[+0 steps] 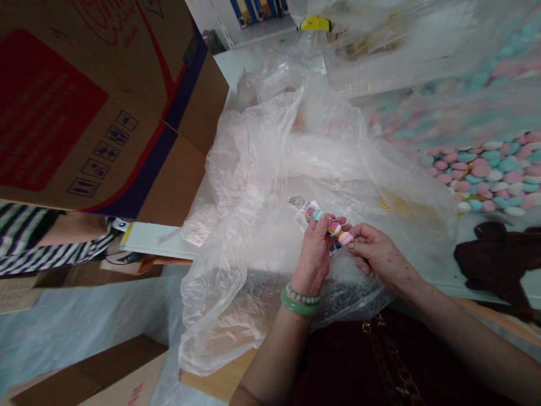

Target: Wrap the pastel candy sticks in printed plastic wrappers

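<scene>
My left hand (pixel 315 248) is closed around a small pink, white and yellow figure (pixel 340 232), held over a clear plastic bag (pixel 270 237). Printed paper tags (pixel 307 207) stick out beyond the left fingers and thumb. From the other side my right hand (pixel 376 254) pinches at the figure's rounded pink end, fingertips pressed together. The fingers partly cover the figure, so its exact kind cannot be made out. Beneath both hands the crumpled clear bag spreads wide, its contents blurred by the plastic.
A large printed cardboard box (pixel 181 163) stands at the left. Below it show another person's striped clothes (pixel 25 231) and an open carton (pixel 105 372). Pink, blue and white pebble-like pieces (pixel 486 175) lie right, near a dark brown cloth item (pixel 490 254). A yellow-handled tool (pixel 315 23) lies behind.
</scene>
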`<action>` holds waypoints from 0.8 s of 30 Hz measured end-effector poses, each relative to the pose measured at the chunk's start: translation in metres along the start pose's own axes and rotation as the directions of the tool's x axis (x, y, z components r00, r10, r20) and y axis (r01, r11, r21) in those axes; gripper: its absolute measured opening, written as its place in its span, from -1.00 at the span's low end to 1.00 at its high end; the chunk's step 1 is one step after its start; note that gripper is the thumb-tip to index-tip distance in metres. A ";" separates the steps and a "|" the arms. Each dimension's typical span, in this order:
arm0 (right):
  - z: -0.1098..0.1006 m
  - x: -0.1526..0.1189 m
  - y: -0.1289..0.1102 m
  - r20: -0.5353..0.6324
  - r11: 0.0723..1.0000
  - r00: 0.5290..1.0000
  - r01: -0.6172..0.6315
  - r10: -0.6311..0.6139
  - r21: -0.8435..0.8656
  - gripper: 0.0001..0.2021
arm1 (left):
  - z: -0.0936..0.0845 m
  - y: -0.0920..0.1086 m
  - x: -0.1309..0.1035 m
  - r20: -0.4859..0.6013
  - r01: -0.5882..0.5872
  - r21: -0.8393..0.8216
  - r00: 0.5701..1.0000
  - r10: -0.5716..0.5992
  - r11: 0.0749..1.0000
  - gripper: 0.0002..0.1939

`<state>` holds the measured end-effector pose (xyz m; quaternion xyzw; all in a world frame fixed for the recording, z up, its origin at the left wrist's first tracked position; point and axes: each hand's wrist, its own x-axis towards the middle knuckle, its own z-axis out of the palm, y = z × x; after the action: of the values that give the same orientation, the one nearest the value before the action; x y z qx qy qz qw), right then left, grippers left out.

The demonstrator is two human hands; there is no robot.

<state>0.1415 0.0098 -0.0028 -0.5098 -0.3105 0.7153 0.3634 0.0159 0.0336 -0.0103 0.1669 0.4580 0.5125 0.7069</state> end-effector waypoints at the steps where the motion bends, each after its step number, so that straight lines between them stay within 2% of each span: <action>1: 0.002 0.000 0.000 0.017 1.000 1.000 -0.014 0.013 0.026 -0.84 | 0.002 0.000 -0.001 -0.018 -0.003 0.025 1.000 0.004 1.000 -0.68; 4: 0.002 -0.001 -0.003 0.077 0.993 0.995 -0.074 0.067 0.095 -0.81 | 0.002 0.002 -0.001 -0.044 0.054 0.018 0.998 -0.053 0.998 -0.68; 8: -0.006 -0.002 -0.011 0.169 0.978 0.972 -0.180 0.161 0.105 -0.78 | -0.007 0.008 0.004 0.010 0.161 -0.136 0.987 -0.161 0.978 -0.71; 12: -0.011 -0.001 -0.012 0.197 0.972 0.962 -0.211 0.189 0.100 -0.80 | -0.010 0.012 0.007 -0.018 0.049 -0.246 0.998 -0.055 0.968 -0.77; 15: -0.010 0.000 -0.010 0.185 0.972 0.963 -0.216 0.197 0.089 -0.79 | -0.008 0.013 0.007 -0.036 -0.026 -0.269 0.999 0.017 0.963 -0.82; 20: -0.008 0.002 -0.009 0.168 0.973 0.965 -0.216 0.200 0.083 -0.77 | -0.007 0.014 0.008 -0.132 -0.062 -0.219 0.991 0.033 0.974 -0.82; 24: -0.009 0.004 -0.009 0.181 0.972 0.962 -0.220 0.202 0.083 -0.77 | -0.011 0.013 0.011 -0.155 -0.057 -0.206 0.988 0.025 0.977 -0.81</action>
<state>0.1506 0.0180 -0.0001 -0.4573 -0.2475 0.8061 0.2825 0.0007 0.0459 -0.0120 0.0614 0.4500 0.5838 0.6729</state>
